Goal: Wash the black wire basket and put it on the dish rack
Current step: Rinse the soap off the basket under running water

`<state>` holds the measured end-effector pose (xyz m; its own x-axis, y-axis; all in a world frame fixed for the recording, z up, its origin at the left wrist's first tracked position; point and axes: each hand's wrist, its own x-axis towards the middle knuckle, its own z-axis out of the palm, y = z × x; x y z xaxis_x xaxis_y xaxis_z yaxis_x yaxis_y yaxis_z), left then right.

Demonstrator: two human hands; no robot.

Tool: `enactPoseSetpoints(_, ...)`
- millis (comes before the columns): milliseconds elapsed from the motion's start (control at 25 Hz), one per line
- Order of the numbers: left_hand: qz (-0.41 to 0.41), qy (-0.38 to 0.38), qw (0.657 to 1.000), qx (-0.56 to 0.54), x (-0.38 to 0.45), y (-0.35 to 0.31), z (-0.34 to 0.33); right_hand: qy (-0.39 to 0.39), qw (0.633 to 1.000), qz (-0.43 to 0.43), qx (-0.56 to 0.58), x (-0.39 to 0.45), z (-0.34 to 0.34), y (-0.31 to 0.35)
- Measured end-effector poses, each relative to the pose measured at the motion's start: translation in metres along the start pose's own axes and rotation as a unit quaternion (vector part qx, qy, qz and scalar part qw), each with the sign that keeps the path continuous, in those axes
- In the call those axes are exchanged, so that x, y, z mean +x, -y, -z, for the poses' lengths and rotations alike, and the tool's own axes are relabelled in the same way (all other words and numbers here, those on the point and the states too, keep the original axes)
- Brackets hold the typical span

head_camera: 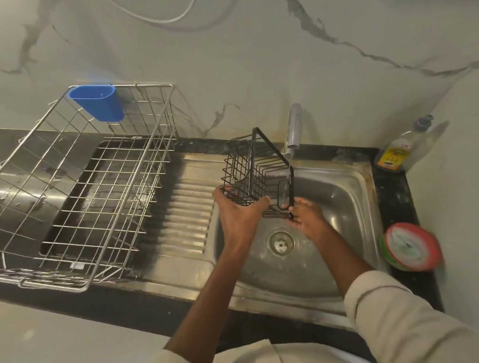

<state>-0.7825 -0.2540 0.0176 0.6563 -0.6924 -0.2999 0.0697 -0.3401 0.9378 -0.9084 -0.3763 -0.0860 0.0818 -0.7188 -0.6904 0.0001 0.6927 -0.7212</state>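
Observation:
The black wire basket is held tilted over the steel sink, under the tap, from which a thin stream of water runs onto its right side. My left hand grips the basket's lower left edge, fingers curled round the wires. My right hand holds the basket's lower right corner from the near side. The silver wire dish rack stands on the left over the draining board, with nothing on its grid.
A blue plastic cup hangs on the rack's far rim. A soap bottle stands at the sink's back right corner. A red and green round tub sits on the dark counter at the right. The marble wall rises behind.

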Motion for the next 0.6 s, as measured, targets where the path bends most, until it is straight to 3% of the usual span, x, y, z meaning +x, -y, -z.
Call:
enactPoseSetpoints(240,-0.013,0.004,1.000,-0.020,0.010,0.007,0.013,0.062,0.996,0.019,-0.066,0.026,-0.018,0.041)
enactPoseSetpoints(600,0.006,0.063,0.994,-0.088,0.027,0.058,0.033,0.076,0.990,0.042,-0.109,0.043,-0.016,0.064)
